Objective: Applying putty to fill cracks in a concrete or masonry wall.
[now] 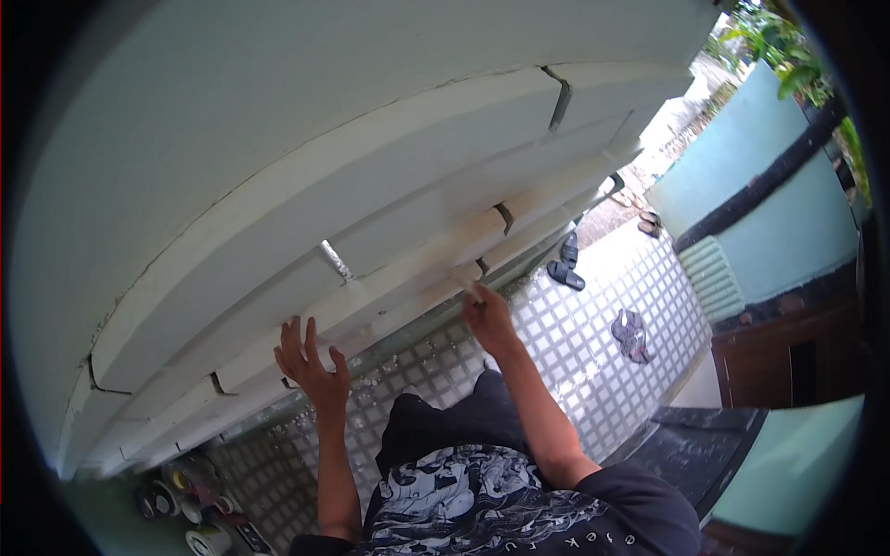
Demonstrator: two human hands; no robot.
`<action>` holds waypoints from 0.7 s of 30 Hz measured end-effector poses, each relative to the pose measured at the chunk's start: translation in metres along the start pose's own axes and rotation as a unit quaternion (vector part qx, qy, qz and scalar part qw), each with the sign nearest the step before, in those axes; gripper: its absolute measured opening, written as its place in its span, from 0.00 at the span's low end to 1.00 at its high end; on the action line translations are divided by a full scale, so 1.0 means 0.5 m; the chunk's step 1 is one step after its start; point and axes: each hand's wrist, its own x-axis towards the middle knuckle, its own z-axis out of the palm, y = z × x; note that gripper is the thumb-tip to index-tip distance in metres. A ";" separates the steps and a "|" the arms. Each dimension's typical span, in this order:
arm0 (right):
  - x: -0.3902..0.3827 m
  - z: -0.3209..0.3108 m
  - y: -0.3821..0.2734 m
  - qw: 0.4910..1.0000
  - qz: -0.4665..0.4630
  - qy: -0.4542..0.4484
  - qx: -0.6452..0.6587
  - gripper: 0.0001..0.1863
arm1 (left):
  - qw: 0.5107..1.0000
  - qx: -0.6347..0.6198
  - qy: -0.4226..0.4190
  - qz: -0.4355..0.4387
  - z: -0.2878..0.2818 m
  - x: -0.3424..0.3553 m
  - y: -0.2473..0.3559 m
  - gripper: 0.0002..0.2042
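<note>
A large white-painted structure with long stepped ledges and dark gaps at its joints spans the upper left. Against its lower ledge is my left hand, its fingers spread and holding nothing. Farther right, my right hand is closed close to the same ledge. A small pale thing shows at its fingertips, too blurred to name. Brownish stains mark the paint just above the right hand.
Tiled floor lies below. Dark slippers and a crumpled dark cloth lie on it to the right. Paint cans or tubs stand at the lower left. A pale green wall rises at the right.
</note>
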 end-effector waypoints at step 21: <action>0.034 -0.285 -0.355 0.910 -0.237 -0.078 -0.330 0.23 | 0.968 0.158 0.044 -0.190 0.100 0.018 0.165 0.47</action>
